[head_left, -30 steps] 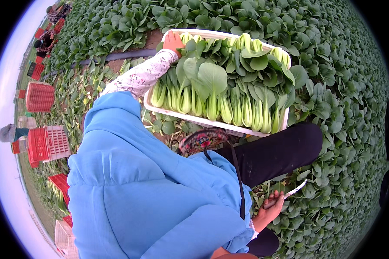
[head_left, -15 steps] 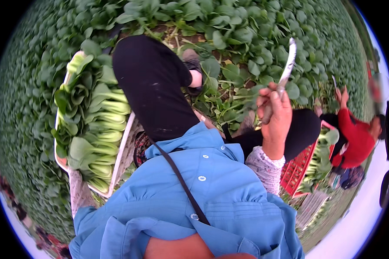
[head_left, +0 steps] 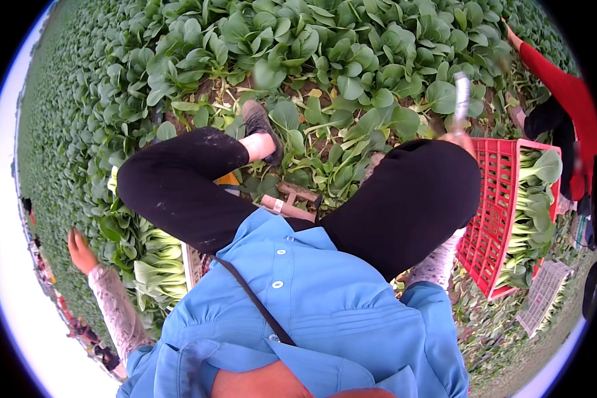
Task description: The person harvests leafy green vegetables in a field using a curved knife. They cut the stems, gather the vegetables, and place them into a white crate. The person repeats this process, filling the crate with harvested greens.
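Observation:
My right hand (head_left: 460, 140) is closed round the handle of a curved knife (head_left: 462, 99), with the blurred blade pointing up and away. My right knee hides part of that hand, which is close to the far left corner of a red plastic crate (head_left: 487, 205). At the far left my left hand (head_left: 81, 253) is raised over the greens with its fingers stretched out and nothing seen in it. Bok choy (head_left: 159, 268) lies in rows in a pale crate (head_left: 192, 265) beside my left leg, which covers part of it.
Leafy plants (head_left: 298, 40) fill the ground ahead. Cut leaves lie round my shoe (head_left: 259, 126). A wooden frame (head_left: 298, 192) is between my legs. More bok choy (head_left: 530, 205) fills the red crate; a grey crate (head_left: 542, 295) lies behind it. A co-worker's red sleeve (head_left: 564, 93) reaches in at right.
The view has shifted. My left hand, hidden before, now shows out to the left, away from the pale crate. My right hand has moved right with the knife, partly behind my knee.

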A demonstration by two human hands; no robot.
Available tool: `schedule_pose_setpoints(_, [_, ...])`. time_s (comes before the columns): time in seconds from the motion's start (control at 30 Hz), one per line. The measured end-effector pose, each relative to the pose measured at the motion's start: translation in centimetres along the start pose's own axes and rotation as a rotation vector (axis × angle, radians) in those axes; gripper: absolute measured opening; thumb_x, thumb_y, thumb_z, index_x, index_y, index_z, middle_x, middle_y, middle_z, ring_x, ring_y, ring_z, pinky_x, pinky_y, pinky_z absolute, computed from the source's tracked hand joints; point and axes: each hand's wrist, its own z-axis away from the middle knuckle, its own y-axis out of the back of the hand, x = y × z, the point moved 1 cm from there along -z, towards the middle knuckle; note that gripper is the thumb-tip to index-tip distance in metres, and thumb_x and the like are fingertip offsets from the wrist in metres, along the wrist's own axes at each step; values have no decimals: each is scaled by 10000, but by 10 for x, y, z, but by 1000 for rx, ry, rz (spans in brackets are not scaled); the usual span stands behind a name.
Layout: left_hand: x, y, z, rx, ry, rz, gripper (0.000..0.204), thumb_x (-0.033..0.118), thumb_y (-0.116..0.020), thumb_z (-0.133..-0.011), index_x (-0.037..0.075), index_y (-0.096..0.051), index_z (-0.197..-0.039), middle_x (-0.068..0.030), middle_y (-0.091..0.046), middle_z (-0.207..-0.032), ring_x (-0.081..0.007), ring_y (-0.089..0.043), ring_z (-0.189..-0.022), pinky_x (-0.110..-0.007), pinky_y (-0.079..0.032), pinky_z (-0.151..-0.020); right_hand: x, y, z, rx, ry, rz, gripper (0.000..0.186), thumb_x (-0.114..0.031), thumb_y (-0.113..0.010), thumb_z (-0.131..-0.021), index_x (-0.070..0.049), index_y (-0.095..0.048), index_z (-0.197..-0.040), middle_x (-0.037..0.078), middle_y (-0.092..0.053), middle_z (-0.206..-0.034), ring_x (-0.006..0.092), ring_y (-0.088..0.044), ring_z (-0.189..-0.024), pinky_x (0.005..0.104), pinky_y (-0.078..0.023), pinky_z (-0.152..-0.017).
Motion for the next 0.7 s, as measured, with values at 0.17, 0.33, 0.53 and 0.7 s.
schedule_pose_setpoints(0.17, [329, -174, 97, -459, -597, 276, 331, 5, -527, -891, 30, -580, -1216, -107, -634, -1138, -187, -606, -1013, -301, -480, -883, 174, 12, -15, -180, -26, 215, 307, -113, -647, -862, -12, -587, -1146, -4, -603, -786, 107, -559, -715, 252, -465, -696])
schedule_pose_setpoints(0.33, [477, -305, 264, -1051, -1479, 389, 371, 63, -650, -738, 54, -584, -1104, -103, -632, -1026, -285, -617, -913, -365, -524, -774, 149, -21, -17, -259, -3, 304, 388, -163, -629, -863, -6, -555, -1210, 138, -657, -863, 215, -613, -759, 292, -473, -743])
schedule_pose_setpoints(0.53, [562, -440, 409, -1102, -1778, 194, 353, 42, -591, -734, 60, -569, -1086, -85, -581, -961, -251, -630, -853, -350, -541, -678, 201, 13, -15, -223, -136, 530, 422, -148, -601, -864, -18, -535, -1260, 195, -661, -1003, 299, -641, -848, 327, -483, -782])
schedule_pose_setpoints(0.7, [552, -528, 398, -874, -1520, -201, 323, 69, -571, -762, 50, -563, -1085, -108, -525, -1058, -250, -633, -788, -369, -557, -611, 184, 5, -9, -75, -315, 184, 430, -110, -591, -883, -23, -516, -1298, 132, -667, -1041, 188, -623, -835, 303, -480, -775])
